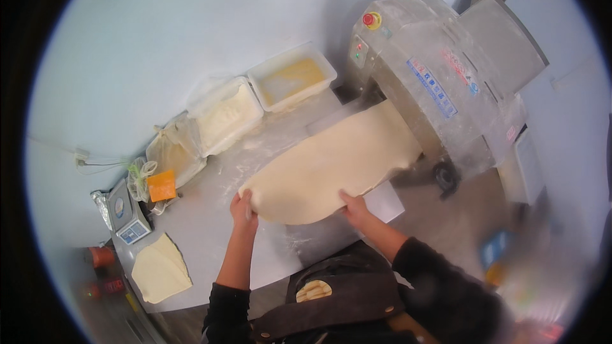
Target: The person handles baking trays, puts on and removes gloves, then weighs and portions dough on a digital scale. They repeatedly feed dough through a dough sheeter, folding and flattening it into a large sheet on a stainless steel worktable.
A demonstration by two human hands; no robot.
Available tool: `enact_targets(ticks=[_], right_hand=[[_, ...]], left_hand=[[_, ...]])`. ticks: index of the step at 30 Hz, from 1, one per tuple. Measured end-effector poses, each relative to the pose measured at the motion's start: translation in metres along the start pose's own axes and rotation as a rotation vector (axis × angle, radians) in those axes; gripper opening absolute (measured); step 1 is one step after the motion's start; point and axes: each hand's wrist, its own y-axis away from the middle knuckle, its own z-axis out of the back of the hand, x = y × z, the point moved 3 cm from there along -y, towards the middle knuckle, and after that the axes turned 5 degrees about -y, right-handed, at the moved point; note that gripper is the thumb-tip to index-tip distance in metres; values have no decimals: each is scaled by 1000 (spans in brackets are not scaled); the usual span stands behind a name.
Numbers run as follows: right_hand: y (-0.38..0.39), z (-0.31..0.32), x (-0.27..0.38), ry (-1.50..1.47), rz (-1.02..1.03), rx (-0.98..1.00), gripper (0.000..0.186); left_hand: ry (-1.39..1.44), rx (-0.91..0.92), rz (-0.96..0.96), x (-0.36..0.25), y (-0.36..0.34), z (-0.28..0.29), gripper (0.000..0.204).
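Observation:
A long, pale sheet of dough (331, 162) stretches from the opening of a metal dough sheeter (433, 70) toward me. My left hand (244, 209) grips the sheet's near left end, thumb on top. Along the near right edge, my right hand (354, 207) pinches the dough with its thumb above and fingers underneath, partly hidden. The far end of the sheet lies at the machine's mouth. A second, folded piece of dough (160, 271) rests at the left end of the steel table (210, 242).
Along the wall stand a plastic tub with yellowish contents (293, 79), a tub of white flour (228, 118) and a bag-covered tub (175, 153). An orange packet (162, 186) lies near a digital scale (127, 216). The sheeter carries a red stop button (368, 20) and a black knob (445, 177).

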Motion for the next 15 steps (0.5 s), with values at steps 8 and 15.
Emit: enact_targets(ticks=[8,15], right_hand=[[66,-121,-187,241,-134,177,32],[136,-185,-361,613,-782,445,32]], left_hand=[[-56,-164,-66,-44,-8,237,28],[-317,-386,-82,-81,20,462,19]])
